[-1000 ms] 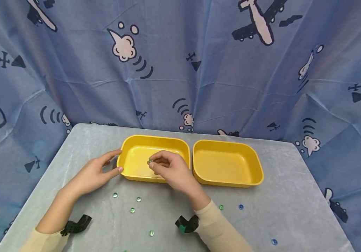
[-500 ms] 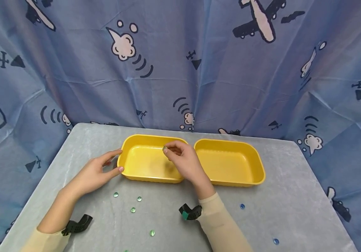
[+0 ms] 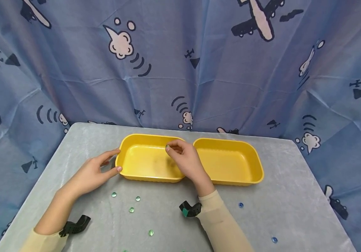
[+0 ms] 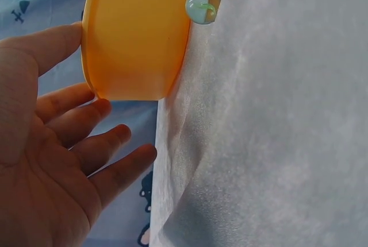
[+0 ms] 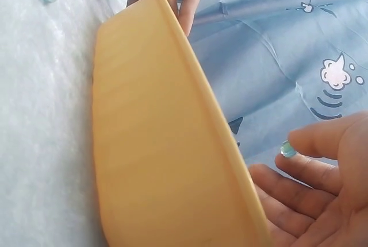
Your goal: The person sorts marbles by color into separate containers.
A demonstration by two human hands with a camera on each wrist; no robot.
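Observation:
In the head view my left hand [image 3: 93, 174] touches the left end of the left yellow tray [image 3: 150, 179], thumb near the front corner and index finger further back. Its fingers are spread and fairly straight in the left wrist view. Over that tray's right end is my right hand [image 3: 188, 159], pinching a small green glass marble [image 5: 288, 149] between thumb and index finger. In the right wrist view its other fingers are loosely bent. The marble is mostly covered by fingertips in the head view.
A second yellow tray [image 3: 227, 164] stands close on the right. Several greenish marbles, such as one near the front [image 3: 151, 232], lie on the grey cloth; a blue marble [image 3: 241, 205] and another blue marble [image 3: 274, 239] lie at right. A patterned curtain [image 3: 155, 87] hangs behind.
My right hand has moved right and slightly back over the left tray, with the marble still pinched. My left hand has stayed at the tray's end.

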